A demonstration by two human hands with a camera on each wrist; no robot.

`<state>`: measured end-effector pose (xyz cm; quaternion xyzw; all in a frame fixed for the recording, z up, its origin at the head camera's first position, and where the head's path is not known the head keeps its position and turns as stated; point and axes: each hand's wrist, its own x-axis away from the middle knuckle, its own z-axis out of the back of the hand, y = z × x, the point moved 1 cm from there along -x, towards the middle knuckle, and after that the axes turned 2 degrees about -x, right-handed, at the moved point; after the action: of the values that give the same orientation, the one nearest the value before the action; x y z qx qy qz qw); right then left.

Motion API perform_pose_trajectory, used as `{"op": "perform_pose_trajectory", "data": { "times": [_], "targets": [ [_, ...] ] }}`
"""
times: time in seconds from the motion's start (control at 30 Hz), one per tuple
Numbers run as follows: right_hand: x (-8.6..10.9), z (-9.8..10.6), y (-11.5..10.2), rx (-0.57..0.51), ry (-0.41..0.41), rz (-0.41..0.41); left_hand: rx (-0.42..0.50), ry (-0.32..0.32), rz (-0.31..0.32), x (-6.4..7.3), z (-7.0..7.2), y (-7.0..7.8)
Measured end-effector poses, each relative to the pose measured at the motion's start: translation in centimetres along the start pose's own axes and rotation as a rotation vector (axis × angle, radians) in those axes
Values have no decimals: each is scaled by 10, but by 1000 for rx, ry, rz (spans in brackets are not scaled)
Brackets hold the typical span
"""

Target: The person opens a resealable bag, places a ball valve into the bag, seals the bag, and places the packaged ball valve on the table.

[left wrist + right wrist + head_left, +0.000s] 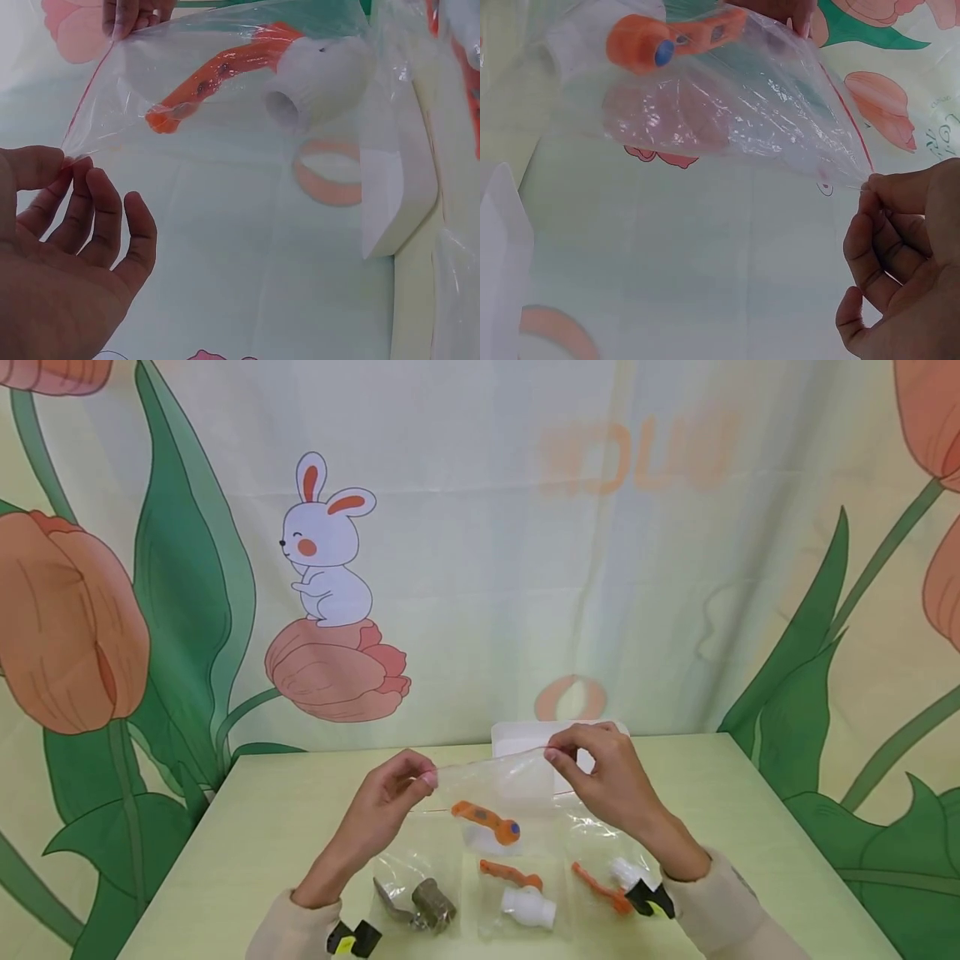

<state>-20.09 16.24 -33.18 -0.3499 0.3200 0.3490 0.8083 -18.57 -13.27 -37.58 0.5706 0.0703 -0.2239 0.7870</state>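
A clear zip-lock bag with a red seal line hangs spread between both hands. Its top edge is pinched by my left hand at one corner and by my right hand at the other, thumb against fingertip. Inside the bag lies a white plastic ball valve with an orange handle; a blue dot shows on the handle's hub in the right wrist view. In the left wrist view the other fingers of my left hand are loosely bent. Whether the seal is closed cannot be told.
Three more clear bags lie on the pale green table: one with a grey-brown fitting, one with a white valve, one with an orange handle. Behind the held bag stands a white box, near a printed curtain.
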Motion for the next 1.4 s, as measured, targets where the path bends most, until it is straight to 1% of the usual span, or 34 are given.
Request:
{"op": "perform_pose_trajectory", "data": {
  "times": [0.17, 0.37, 0.53, 0.8, 0.97, 1.17, 1.4],
  "targets": [
    [1, -7, 5, -11, -25, -23, -23, 39, 15, -1, 3, -3],
    [2, -15, 10, -25, -32, -32, -42, 59, 24, -1, 7, -5],
    [2, -20, 12, -25, -36, -30, -64, 72, 9, -1, 8, -3],
    [2, -26, 13, -36, -63, -61, -88, 100, 3, -3, 10, -5],
    [2, -31, 13, -37, -81, -79, -102, 110, 25, -3, 12, -6],
    [2, -35, 12, -59, -95, -85, -98, 121, 58, -3, 14, -6],
    [5, -41, 15, -79, -119, -101, -98, 124, 49, -5, 16, -4]
  ]
}}
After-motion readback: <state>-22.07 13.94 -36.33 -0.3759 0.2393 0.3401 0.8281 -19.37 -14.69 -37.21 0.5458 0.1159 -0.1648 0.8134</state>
